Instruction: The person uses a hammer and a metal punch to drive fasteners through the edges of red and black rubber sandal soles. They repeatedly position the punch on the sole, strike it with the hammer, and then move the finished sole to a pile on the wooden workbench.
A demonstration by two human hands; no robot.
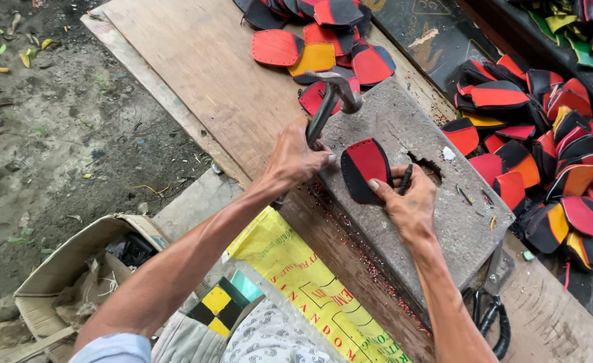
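While the work went on: piles of cut pieces lay on both sides — it looked about midway, though I could not tell done ones from undone.
Left hand (295, 158): it was closed tight round the handle of a metal hammer (330, 101), with the head lifted above the block.
Right hand (410, 202): its fingers pressed down on a red and black leather piece (363, 168) and pinched a small dark punch (405, 179).
Leather piece: it lay flat on the grey stone block (444, 222), touching the right fingertips, just beside the hammer hand.
Block: it sat on a wooden plank (209, 74).
Piles: a heap of red, black and orange pieces (545, 154) was at the right — another heap (323, 33) at the top.
Nearby: black scissors (494, 323) and a cardboard box (74, 269).
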